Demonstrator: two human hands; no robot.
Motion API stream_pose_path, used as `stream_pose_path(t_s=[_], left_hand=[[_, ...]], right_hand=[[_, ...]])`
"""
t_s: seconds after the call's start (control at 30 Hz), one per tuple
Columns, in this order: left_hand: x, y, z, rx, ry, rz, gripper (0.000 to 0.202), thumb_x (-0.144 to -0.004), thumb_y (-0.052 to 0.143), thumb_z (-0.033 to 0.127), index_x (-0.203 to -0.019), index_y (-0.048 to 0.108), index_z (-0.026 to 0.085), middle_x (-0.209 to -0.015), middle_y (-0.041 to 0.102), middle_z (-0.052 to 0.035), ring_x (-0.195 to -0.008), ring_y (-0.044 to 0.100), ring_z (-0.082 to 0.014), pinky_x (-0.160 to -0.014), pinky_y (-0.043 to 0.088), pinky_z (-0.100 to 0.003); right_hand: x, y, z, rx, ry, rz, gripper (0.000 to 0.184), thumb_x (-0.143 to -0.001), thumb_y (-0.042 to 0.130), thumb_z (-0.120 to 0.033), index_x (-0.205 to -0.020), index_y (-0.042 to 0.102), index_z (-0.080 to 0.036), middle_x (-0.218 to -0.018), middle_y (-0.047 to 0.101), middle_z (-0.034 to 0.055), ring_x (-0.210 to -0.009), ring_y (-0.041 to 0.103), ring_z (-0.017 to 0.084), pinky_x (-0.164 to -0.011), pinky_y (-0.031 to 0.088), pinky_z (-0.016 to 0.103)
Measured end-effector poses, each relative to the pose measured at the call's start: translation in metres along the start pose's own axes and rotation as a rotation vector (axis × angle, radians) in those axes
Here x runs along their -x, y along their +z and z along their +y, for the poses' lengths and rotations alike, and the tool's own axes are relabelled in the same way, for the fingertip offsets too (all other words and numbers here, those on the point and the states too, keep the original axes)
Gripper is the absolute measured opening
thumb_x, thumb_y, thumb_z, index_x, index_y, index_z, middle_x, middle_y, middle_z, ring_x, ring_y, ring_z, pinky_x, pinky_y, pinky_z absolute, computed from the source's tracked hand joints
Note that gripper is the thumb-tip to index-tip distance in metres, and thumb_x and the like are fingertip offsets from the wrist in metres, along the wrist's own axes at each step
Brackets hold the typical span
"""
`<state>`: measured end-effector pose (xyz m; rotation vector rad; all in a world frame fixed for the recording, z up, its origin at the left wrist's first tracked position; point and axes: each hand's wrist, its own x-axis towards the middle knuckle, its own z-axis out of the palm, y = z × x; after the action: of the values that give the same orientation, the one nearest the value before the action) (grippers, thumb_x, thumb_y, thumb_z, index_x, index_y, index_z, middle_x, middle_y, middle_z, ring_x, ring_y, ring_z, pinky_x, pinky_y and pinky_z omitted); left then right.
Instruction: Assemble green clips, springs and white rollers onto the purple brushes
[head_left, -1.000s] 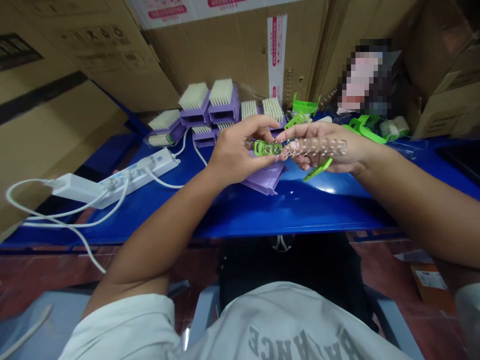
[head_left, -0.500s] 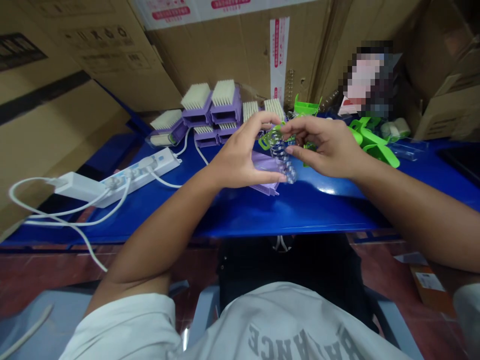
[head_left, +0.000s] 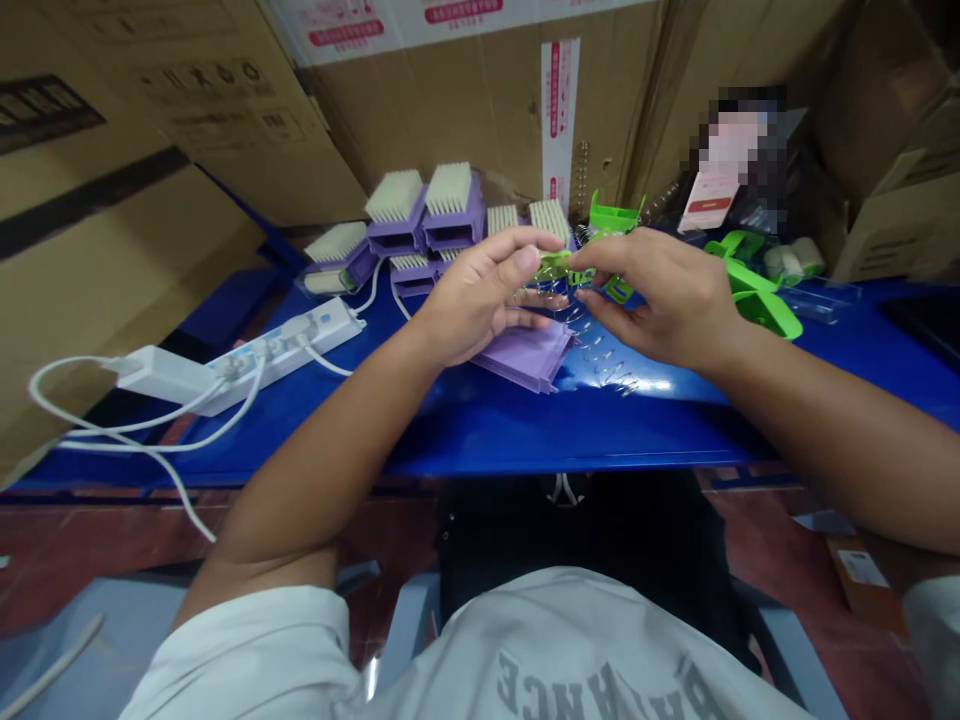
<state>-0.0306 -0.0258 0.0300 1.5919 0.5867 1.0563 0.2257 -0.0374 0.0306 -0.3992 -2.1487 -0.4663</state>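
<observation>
My left hand [head_left: 484,300] curls around a small green plastic piece [head_left: 555,264], thumb and forefinger at its left side. A thin metal coil spring [head_left: 609,362] runs from beneath that piece down to the right, its turns spread apart over the table. My right hand [head_left: 664,295] comes in from the other side, forefinger and thumb closed round the upper coils by the piece's right end; the exact contact is hard to see. Below my left hand lies a purple plastic housing [head_left: 529,355]. Small green parts [head_left: 619,290] show behind my right fingers.
Several purple brush heads with cream bristles [head_left: 395,197] are stacked at the back of the blue table [head_left: 480,440]. A white power strip [head_left: 315,330] with cables lies left. Green handles [head_left: 765,305] lie right. Cardboard boxes [head_left: 450,110] stand behind, with a phone [head_left: 709,200] leaning there.
The coil spring, bunched between my hands before, now stretches down and to the right. My left thumb has moved up to the green piece, uncovering more of the purple housing.
</observation>
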Motion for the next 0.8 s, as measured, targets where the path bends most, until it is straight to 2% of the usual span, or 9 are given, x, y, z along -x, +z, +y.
stream_pose_path(t_s=[0.07, 0.17, 0.23, 0.37, 0.47, 0.63, 0.8], left_hand=[[-0.001, -0.005, -0.006, -0.084, 0.038, -0.024, 0.066, -0.093, 0.091, 0.073, -0.137, 0.072, 0.028, -0.118, 0.077, -0.0043, -0.105, 0.086, -0.0276, -0.086, 0.073, -0.041], [-0.005, -0.015, -0.019, -0.263, 0.201, -0.01, 0.074, -0.086, 0.1, 0.066, -0.144, 0.07, 0.031, -0.127, 0.08, -0.0063, -0.115, 0.086, -0.0296, -0.093, 0.075, -0.043], [-0.007, -0.02, -0.027, -0.363, 0.279, 0.002, 0.069, -0.089, 0.099, 0.062, -0.144, 0.071, 0.031, -0.13, 0.081, -0.0076, -0.12, 0.085, -0.0307, -0.096, 0.076, -0.044], [-0.01, -0.023, -0.035, -0.415, 0.302, 0.014, 0.055, -0.096, 0.094, 0.049, -0.143, 0.073, 0.028, -0.124, 0.083, -0.0075, -0.114, 0.087, -0.0287, -0.098, 0.076, -0.046], [-0.011, -0.021, -0.036, -0.42, 0.317, 0.014, 0.049, -0.098, 0.092, 0.046, -0.14, 0.075, 0.027, -0.123, 0.083, -0.0065, -0.111, 0.087, -0.0261, -0.099, 0.076, -0.044], [-0.012, -0.02, -0.036, -0.405, 0.311, 0.0, 0.051, -0.097, 0.093, 0.055, -0.137, 0.076, 0.029, -0.123, 0.082, -0.0046, -0.11, 0.086, -0.0244, -0.097, 0.075, -0.042], [-0.01, -0.017, -0.03, -0.341, 0.293, -0.044, 0.053, -0.096, 0.092, 0.061, -0.136, 0.077, 0.03, -0.128, 0.081, -0.0054, -0.117, 0.086, -0.0265, -0.098, 0.076, -0.043]], right_hand=[[0.001, 0.002, -0.001, -0.049, 0.051, -0.034, 0.034, -0.116, 0.06, -0.02, -0.148, 0.071, -0.026, -0.13, 0.088, 0.0072, -0.118, 0.086, 0.025, -0.103, 0.071, 0.044], [-0.001, 0.002, -0.004, -0.141, 0.237, -0.101, 0.032, -0.118, 0.062, -0.036, -0.145, 0.076, -0.029, -0.136, 0.084, 0.0106, -0.128, 0.082, 0.03, -0.111, 0.068, 0.052], [-0.003, 0.0, -0.007, -0.182, 0.339, -0.127, 0.03, -0.115, 0.067, -0.044, -0.139, 0.08, -0.03, -0.138, 0.083, 0.0135, -0.132, 0.079, 0.034, -0.115, 0.067, 0.056], [-0.004, 0.0, -0.008, -0.215, 0.405, -0.153, 0.03, -0.112, 0.07, -0.043, -0.137, 0.078, -0.029, -0.135, 0.084, 0.0138, -0.132, 0.077, 0.038, -0.117, 0.063, 0.062], [-0.002, 0.003, -0.006, -0.24, 0.427, -0.163, 0.032, -0.109, 0.073, -0.041, -0.139, 0.076, -0.029, -0.131, 0.085, 0.0116, -0.126, 0.078, 0.038, -0.114, 0.062, 0.06], [-0.004, 0.001, -0.007, -0.333, 0.475, -0.184, 0.037, -0.103, 0.076, -0.036, -0.139, 0.075, -0.028, -0.127, 0.085, 0.0105, -0.114, 0.078, 0.035, -0.108, 0.062, 0.055], [-0.01, -0.004, -0.01, -0.426, 0.528, -0.18, 0.031, -0.099, 0.084, -0.045, -0.125, 0.075, -0.029, -0.116, 0.083, 0.0072, -0.107, 0.077, 0.031, -0.099, 0.062, 0.047]])
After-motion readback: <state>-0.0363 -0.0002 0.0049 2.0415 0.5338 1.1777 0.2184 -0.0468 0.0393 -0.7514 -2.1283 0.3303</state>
